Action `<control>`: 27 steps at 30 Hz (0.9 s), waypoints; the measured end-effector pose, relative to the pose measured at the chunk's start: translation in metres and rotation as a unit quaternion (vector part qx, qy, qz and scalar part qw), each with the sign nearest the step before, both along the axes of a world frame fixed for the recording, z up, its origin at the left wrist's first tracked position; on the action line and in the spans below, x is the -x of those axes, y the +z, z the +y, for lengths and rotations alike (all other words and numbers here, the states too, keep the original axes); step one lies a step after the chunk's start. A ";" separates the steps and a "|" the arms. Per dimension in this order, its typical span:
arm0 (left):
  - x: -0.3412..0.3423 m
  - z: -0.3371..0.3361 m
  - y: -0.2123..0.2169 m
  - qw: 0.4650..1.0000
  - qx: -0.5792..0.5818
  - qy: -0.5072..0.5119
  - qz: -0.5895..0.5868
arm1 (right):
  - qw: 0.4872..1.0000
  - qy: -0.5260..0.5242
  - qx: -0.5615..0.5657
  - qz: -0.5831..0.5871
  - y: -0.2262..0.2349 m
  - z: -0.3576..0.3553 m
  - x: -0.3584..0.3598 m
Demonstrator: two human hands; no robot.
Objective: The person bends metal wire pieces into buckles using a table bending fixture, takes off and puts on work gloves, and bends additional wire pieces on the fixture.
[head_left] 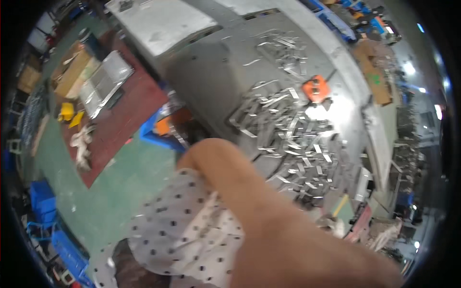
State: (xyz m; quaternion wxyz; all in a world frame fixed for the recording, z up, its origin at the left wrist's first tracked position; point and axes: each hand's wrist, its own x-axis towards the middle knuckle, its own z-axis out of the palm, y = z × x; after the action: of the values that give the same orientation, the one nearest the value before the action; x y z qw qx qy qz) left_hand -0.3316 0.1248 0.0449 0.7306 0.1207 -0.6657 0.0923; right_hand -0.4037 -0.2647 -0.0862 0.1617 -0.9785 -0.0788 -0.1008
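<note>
Grip: can't tell, both hands out of view. Nearest, blurred bare arm [254, 197], sharply bent, with polka-dot sleeve [165, 225]. Past it, metal strips [288, 129] heaped on grey table [240, 45], orange block [316, 89] beside them.

Loose whitish top [165, 223], scattered round black dots; arm [273, 221] bare, blurred.

In front of me a grey worktop [240, 48] is carrying scattered metal strips [288, 139] and, beside them, an orange object [321, 86].
</note>
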 end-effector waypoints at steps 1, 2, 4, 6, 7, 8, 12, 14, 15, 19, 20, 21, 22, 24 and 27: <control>-0.015 -0.010 -0.001 1.000 -0.027 -0.005 0.015 | 0.998 0.052 -0.029 -0.032 0.023 0.032 -0.007; -0.017 -0.037 -0.004 0.998 -0.040 -0.043 0.034 | 0.998 0.042 -0.021 -0.045 0.037 0.029 0.003; -0.022 -0.063 -0.002 0.989 -0.112 -0.079 0.054 | 0.995 0.047 -0.056 -0.060 0.039 0.026 -0.004; -0.026 -0.059 -0.015 0.973 -0.182 -0.130 0.060 | 0.994 0.047 -0.086 -0.054 0.045 0.029 -0.016; -0.024 -0.041 -0.017 0.965 -0.221 -0.131 0.060 | 0.990 0.069 -0.106 -0.058 0.052 0.036 -0.025; -0.027 -0.046 -0.018 0.957 -0.245 -0.144 0.063 | 0.989 0.083 -0.113 -0.057 0.059 0.028 -0.017; -0.031 -0.058 -0.017 0.924 -0.306 -0.212 0.086 | 0.985 0.128 -0.109 -0.028 0.039 0.015 -0.011; -0.048 -0.033 -0.020 0.901 -0.332 -0.275 0.057 | 0.988 0.116 -0.091 -0.041 0.042 0.012 0.008; -0.047 -0.038 -0.019 0.889 -0.347 -0.295 0.041 | 0.988 0.119 -0.083 -0.051 0.039 0.015 -0.001; -0.004 0.002 -0.026 0.871 -0.294 -0.392 -0.002 | 0.998 0.018 -0.024 -0.052 0.019 0.009 -0.008; 0.000 0.016 -0.028 0.867 -0.274 -0.415 -0.022 | 0.994 0.039 0.038 -0.091 0.025 0.010 -0.010; -0.004 0.033 -0.031 0.867 -0.258 -0.424 -0.040 | 0.997 0.032 0.004 -0.066 0.030 0.009 -0.014; -0.008 0.047 -0.034 0.870 -0.247 -0.425 -0.051 | 0.997 0.037 0.006 -0.074 0.033 0.008 -0.022; -0.016 0.078 -0.034 0.874 -0.227 -0.425 -0.059 | 0.996 0.053 -0.011 -0.066 0.040 0.016 -0.022; -0.024 0.104 -0.036 0.891 -0.185 -0.408 -0.067 | 0.996 0.056 -0.043 -0.051 0.042 0.007 -0.013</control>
State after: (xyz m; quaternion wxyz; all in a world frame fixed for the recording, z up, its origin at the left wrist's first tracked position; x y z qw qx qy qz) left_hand -0.3080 0.2290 0.0092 0.6223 -0.0353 -0.7085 -0.3310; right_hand -0.3908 -0.2577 -0.0446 0.2047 -0.9583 -0.1375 -0.1445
